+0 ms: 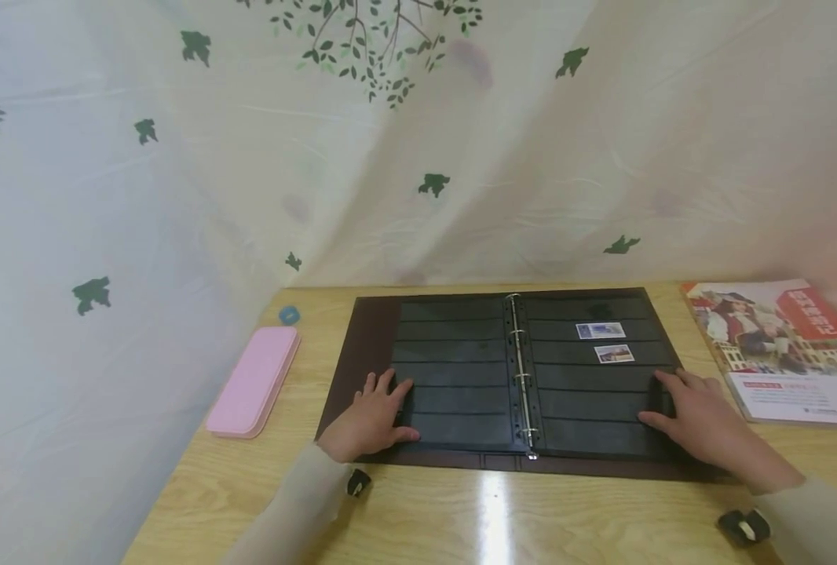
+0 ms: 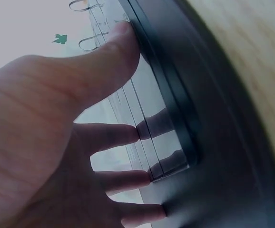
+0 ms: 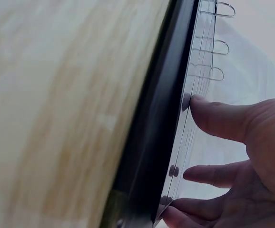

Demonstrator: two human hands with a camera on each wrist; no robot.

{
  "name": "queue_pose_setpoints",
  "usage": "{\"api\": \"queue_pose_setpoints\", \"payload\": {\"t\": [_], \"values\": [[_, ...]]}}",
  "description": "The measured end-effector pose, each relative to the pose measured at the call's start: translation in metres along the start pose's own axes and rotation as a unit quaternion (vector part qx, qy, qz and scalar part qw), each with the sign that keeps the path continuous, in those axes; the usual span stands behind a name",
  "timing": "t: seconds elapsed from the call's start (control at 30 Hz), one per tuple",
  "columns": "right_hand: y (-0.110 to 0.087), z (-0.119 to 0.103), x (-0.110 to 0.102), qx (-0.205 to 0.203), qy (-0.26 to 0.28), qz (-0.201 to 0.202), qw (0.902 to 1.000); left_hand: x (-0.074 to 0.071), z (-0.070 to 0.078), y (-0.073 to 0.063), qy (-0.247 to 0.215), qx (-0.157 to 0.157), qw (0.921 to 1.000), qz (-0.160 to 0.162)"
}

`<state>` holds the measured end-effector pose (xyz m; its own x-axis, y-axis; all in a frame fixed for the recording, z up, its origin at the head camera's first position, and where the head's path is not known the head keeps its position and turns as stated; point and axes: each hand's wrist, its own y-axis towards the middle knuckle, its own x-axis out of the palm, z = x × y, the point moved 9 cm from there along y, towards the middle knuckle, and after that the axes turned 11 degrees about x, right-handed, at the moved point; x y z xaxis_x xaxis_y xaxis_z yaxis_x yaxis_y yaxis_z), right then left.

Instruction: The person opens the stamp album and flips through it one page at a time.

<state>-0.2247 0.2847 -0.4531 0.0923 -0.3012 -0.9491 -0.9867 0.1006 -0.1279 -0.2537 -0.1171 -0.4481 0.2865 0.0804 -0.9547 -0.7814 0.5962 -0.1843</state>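
Observation:
A ring-binder stamp album [image 1: 454, 377] lies spread flat on the table, its black pages crossed by strip pockets. Two small stamps, an upper one [image 1: 600, 330] and a lower one [image 1: 614, 354], sit in the right page. My left hand [image 1: 369, 416] rests with fingers spread on the lower left corner of the left page; in the left wrist view its fingertips [image 2: 159, 210] touch the page and cover. At the right page's outer edge is my right hand [image 1: 701, 416], thumb and fingers apart, thumb tip [image 3: 198, 99] touching the glossy page. Metal rings [image 1: 523, 377] stand between the pages.
A pink case [image 1: 254, 382] lies left of the album, with a small blue ring-shaped object [image 1: 289, 315] behind it. To the right is a magazine [image 1: 786, 349] with a colourful cover. A leaf-patterned curtain [image 1: 418, 141] hangs along the table's back and left edges.

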Motion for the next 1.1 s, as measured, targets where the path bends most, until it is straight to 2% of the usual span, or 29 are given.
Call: {"api": "queue_pose_setpoints", "payload": {"t": [0.37,0.6,0.9,1.1], "values": [[0.002,0.004,0.001,0.002,0.035,0.004,0.9994,0.002,-0.003,-0.001,-0.014,0.0,0.9999,-0.003],[0.006,0.007,-0.004,0.024,0.028,0.013,0.9992,0.005,-0.004,-0.001,-0.016,0.002,0.9999,-0.005],[0.002,0.005,-0.01,0.005,0.053,0.043,0.9976,0.003,-0.003,-0.001,-0.014,0.003,0.9999,-0.003],[-0.003,0.004,-0.017,-0.014,0.065,0.044,0.9968,0.002,-0.003,0.0,-0.015,0.004,0.9999,-0.003]]}}
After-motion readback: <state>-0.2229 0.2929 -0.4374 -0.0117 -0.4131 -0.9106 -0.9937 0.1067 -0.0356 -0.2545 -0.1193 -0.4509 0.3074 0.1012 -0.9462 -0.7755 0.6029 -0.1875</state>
